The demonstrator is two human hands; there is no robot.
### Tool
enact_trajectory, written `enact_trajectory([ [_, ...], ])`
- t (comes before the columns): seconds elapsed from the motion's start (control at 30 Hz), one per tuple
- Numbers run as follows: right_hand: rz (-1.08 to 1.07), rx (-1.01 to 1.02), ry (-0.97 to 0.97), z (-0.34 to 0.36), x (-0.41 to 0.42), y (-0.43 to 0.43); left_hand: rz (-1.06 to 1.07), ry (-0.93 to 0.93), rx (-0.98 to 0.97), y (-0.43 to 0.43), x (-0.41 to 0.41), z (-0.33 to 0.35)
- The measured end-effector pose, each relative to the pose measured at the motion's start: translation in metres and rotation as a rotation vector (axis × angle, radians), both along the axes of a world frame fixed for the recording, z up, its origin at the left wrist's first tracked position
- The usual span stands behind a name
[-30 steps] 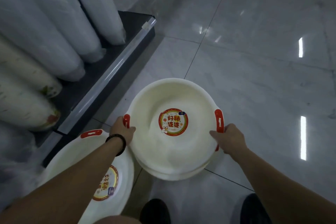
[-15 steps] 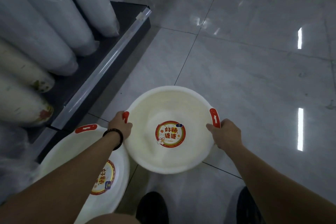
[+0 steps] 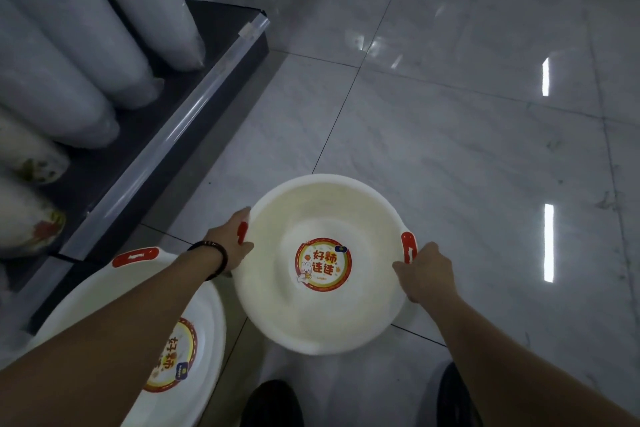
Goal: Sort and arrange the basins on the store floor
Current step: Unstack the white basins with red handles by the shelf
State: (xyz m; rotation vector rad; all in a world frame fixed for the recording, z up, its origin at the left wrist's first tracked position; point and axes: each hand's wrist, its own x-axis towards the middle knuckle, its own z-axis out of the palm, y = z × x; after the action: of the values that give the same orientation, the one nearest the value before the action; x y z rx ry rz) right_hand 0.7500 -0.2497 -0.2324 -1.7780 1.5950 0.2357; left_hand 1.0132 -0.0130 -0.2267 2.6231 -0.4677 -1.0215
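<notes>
Reference: the white basin (image 3: 277, 305), located over the glossy tiled floor (image 3: 450, 149), just ahead of two dark shoes (image 3: 273, 402).

- Left of the basin: a second white basin (image 3: 204, 329), partly hidden by the left forearm.
- Further left: a black shelf base (image 3: 214, 55) carrying plastic-wrapped rolls (image 3: 69, 45).
- Nothing lies inside the basin.

Labelling: a round red-and-yellow sticker (image 3: 323, 263) in the basin bottom reads "好柿连连" beside a rabbit figure. The second basin carries the same sticker.

Grip: the left hand (image 3: 235, 246), with a dark wristband (image 3: 214, 256), clasps the left red handle (image 3: 242, 232). The right hand (image 3: 426, 274) clasps the rim just below the right red handle (image 3: 408, 248).
</notes>
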Motion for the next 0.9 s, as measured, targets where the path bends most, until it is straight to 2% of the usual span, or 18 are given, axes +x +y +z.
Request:
enact_trajectory([
  [0.37, -0.099, -0.123, 0.084, -0.009, -0.038, -0.025, -0.005, -0.091, 0.006, -0.051, -0.029, -0.017],
  [0.57, -0.115, -0.104, 0.113, 0.006, -0.025, -0.023, 0.141, 0.015, -0.181, -0.042, -0.047, 0.003],
  [0.63, 0.024, -0.175, 0.193, 0.018, 0.001, 0.003, 0.141, -0.067, -0.226, -0.02, -0.053, 0.021],
  [0.67, 0.133, -0.227, 0.172, 0.029, 0.017, 0.021, 0.14, -0.114, -0.253, -0.004, -0.055, 0.03],
  [0.77, 0.454, -0.26, -0.084, 0.057, 0.065, 0.082, 0.245, -0.179, -0.334, 0.061, -0.059, 0.059],
  [0.83, 0.594, -0.096, -0.241, 0.074, 0.092, 0.129, 0.382, -0.221, -0.334, 0.116, -0.063, 0.075],
  [0.9, 0.611, 0.148, -0.316, 0.084, 0.108, 0.179, 0.556, -0.29, -0.312, 0.17, -0.071, 0.085],
])
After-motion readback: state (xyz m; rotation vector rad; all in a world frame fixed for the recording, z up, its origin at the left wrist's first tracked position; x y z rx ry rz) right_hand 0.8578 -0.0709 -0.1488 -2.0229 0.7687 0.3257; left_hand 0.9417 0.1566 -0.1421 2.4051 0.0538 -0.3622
